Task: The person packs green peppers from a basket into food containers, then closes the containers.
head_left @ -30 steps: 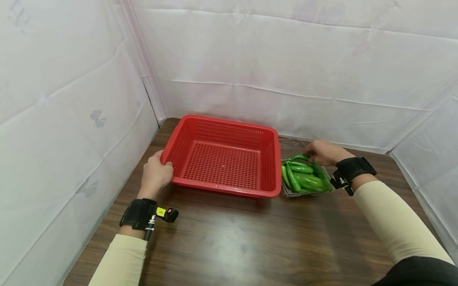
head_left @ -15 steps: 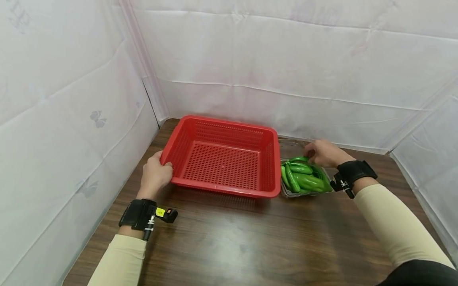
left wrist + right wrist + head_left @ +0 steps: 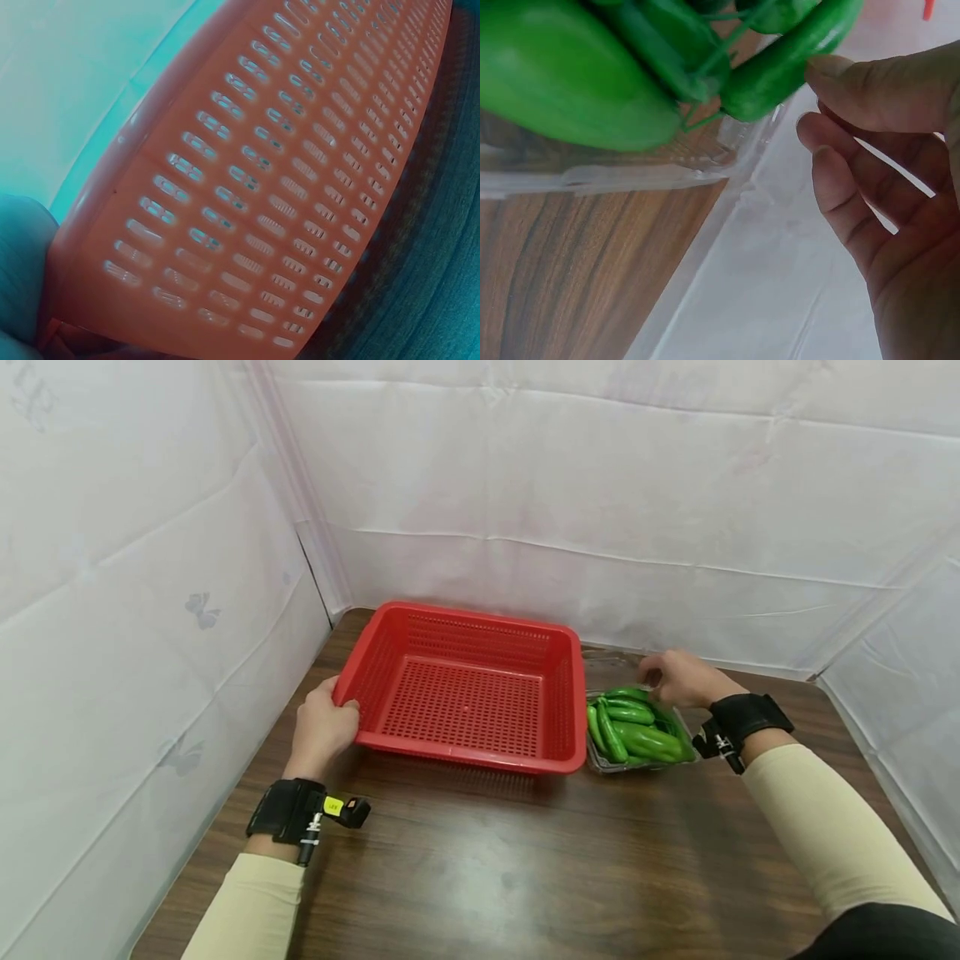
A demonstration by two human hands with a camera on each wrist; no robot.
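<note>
My left hand (image 3: pixel 324 727) grips the red basket's (image 3: pixel 468 693) near-left corner on the worktop (image 3: pixel 487 860) while my right hand (image 3: pixel 678 678), fingers loosely apart, touches a green pepper (image 3: pixel 628 695) in the clear tray (image 3: pixel 600 766) beside it, apparently about to pinch and lift.

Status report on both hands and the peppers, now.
Left hand grips the red basket at its left rim. Right hand at the far end of the green peppers, thumb touching one, none gripped. Clear tray holds them; nothing blocking.

The red basket (image 3: pixel 465 693) hides the left hand's (image 3: pixel 321 729) fingertips, and the clear tray's (image 3: pixel 600 766) lid is seemingly too faint to trace.
</note>
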